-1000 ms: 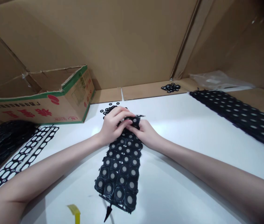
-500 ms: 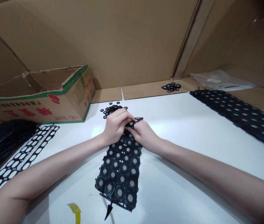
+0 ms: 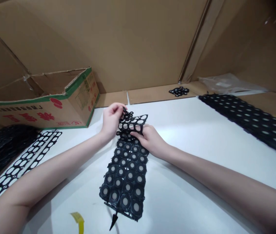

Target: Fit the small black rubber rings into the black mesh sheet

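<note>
- The left hand [image 3: 111, 123] pinches a small dark piece [image 3: 123, 112], its shape unclear, near black rings [image 3: 129, 114].
- The right hand [image 3: 154, 141] grips the black sheet [image 3: 125, 175] near its far end, thumb on top.
- The sheet lies on the white table [image 3: 189, 182] between the forearms, far end raised.

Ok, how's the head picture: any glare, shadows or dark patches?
Head view: soft glare on the white tabletop; shadows under the left forearm and right forearm; the picture's upper right corner nearly black; dotted black sheet clearly readable.
</note>
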Demonstrator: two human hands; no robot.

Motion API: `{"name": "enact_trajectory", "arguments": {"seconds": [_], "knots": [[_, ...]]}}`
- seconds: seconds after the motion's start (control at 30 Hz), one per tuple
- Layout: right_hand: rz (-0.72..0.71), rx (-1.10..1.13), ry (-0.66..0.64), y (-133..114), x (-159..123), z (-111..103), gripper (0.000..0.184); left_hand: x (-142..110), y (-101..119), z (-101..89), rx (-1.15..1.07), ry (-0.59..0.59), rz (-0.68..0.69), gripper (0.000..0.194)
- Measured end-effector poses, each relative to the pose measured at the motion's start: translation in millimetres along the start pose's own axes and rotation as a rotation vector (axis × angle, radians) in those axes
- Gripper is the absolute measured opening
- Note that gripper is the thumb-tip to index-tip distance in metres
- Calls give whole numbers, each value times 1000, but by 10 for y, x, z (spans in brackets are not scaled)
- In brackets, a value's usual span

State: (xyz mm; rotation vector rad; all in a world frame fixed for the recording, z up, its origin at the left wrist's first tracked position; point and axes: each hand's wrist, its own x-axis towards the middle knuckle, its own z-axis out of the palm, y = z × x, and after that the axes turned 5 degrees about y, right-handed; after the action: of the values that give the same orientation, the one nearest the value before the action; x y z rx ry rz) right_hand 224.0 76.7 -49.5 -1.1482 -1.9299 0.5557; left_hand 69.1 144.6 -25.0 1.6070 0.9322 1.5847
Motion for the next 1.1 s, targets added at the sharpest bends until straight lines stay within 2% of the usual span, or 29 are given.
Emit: {"name": "enact_trajectory", "arguments": {"seconds": [0.07,0.1,0.23,0.3,0.37,0.5,0.63,0.7,0.93,1.1], "knots": [[20,53,-10,-5,-12,-10,24,114,-68,-104,20,108,41,13],[36,85,-10,-8,-17,-17,22,156,-103,-162,62,121,77,12],[145,205,43,-11,-24,-48,23,169,-240,-353,425,-52,155,12],[203,269,71,-1,-27,-63,25,119,-280,-400,599,-167,177,13],[259,329,89,17,-30,-70,28,65,-273,-420,693,-217,219,14],[328,433,107,60,-28,-65,33,-51,-132,-399,595,-222,432,19],[304,531,114,82,-17,-65,32,-176,-29,-321,488,-447,629,29],[285,547,120,73,-14,-72,32,-218,-29,-282,489,-472,674,29],[278,469,98,-6,-18,-92,31,-262,-14,-225,437,-426,612,10],[286,402,104,-6,-19,-98,31,-297,14,-174,421,-391,488,9]]}}
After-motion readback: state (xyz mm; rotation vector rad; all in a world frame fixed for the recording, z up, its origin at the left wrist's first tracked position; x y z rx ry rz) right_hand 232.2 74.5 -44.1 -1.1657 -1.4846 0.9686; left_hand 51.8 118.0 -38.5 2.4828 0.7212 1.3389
